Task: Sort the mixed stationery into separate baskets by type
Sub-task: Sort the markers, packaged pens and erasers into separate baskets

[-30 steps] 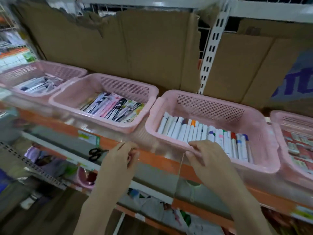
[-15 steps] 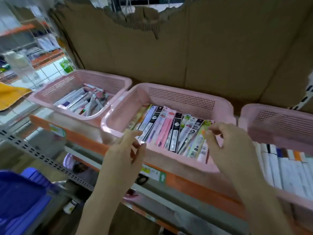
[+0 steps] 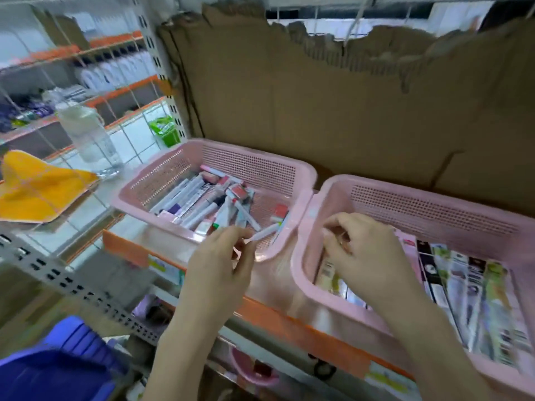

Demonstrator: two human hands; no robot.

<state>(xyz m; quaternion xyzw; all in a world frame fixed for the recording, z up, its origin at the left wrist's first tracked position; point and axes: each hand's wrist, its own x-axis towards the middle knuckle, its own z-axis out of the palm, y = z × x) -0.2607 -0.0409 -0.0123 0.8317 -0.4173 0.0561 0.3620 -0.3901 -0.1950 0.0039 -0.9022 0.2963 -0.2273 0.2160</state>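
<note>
Head view is looking down at a store shelf (image 3: 304,322) with an orange front edge, torn brown cardboard (image 3: 347,117) standing behind it as a backing. Off to the left there's a wire grid with a clear bottle (image 3: 89,137) and a yellow cloth (image 3: 37,189), and more orange racks further back. Something blue (image 3: 58,369) sits low in the corner.

Two pink baskets sit side by side on the shelf, rims touching. The left basket (image 3: 162,175) holds a jumble of markers (image 3: 199,204) pointing every which way. The right basket (image 3: 434,204) has flat packaged pens (image 3: 474,299) lined up neatly, long axes running front to back.

The left hand (image 3: 220,267) pinches one end of a white marker (image 3: 265,234) at the front right corner of the left basket. Its long axis runs up and to the right, far end over the basket's inside. The right hand (image 3: 364,256) is over the near left corner of the right basket, fingers curled in; can't tell if it's gripping anything.
</note>
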